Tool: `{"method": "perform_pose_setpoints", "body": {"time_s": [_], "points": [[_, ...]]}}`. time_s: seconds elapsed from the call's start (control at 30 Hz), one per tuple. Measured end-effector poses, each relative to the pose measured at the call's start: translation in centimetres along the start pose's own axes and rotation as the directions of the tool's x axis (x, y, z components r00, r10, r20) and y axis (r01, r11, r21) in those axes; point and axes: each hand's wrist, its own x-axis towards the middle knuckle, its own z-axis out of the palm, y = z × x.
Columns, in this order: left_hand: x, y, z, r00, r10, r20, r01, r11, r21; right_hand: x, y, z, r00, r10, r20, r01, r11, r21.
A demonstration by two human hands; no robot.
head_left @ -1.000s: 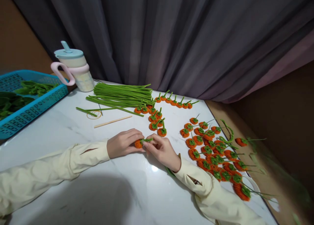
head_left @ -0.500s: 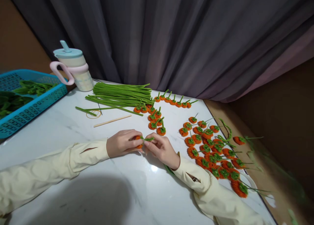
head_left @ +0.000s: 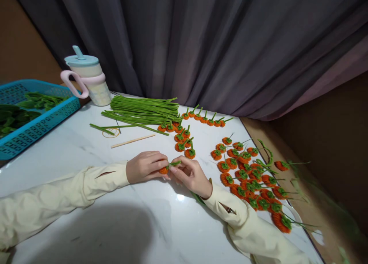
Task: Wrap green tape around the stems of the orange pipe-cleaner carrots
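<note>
Both hands meet at the middle of the white marble table (head_left: 86,202). My left hand (head_left: 143,166) pinches a small orange pipe-cleaner pumpkin (head_left: 164,170) by its body. My right hand (head_left: 190,175) has its fingers closed on the pumpkin's green stem (head_left: 174,163). Just beyond the hands lie several finished pumpkins with short green stems (head_left: 184,143). A bigger heap of orange pumpkins with green tops (head_left: 250,179) lies to the right of my right hand.
A bundle of green pipe cleaners (head_left: 143,107) lies at the back, with a wooden stick (head_left: 132,141) and a rubber band (head_left: 110,132) before it. A lidded cup with a pink handle (head_left: 86,81) and a blue basket of green pieces (head_left: 28,118) stand left. Grey curtain behind.
The hands have stayed in place. Their fingers have shifted slightly around the pumpkin and its stem. The view has drifted a little.
</note>
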Motion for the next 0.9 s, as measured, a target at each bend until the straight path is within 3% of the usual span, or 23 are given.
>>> {"method": "perform_pose_setpoints", "body": {"time_s": [0.5, 0.67, 0.9], "points": [[0.09, 0.12, -0.20, 1.000, 0.018, 0.001, -0.018, 0.997, -0.079, 0.01, 0.41, 0.11, 1.000, 0.000, -0.007, -0.001, 0.998, -0.055], [0.07, 0.57, -0.19, 0.985, -0.169, 0.020, 0.165, 0.920, -0.355, -0.08, 0.31, 0.12, 1.000, -0.014, -0.018, 0.012, 0.996, -0.086], [0.17, 0.73, -0.22, 0.905, -0.381, 0.192, 0.421, 0.731, -0.537, -0.32, 0.07, 0.28, 0.993, -0.103, -0.054, 0.089, 0.972, -0.216]]}}
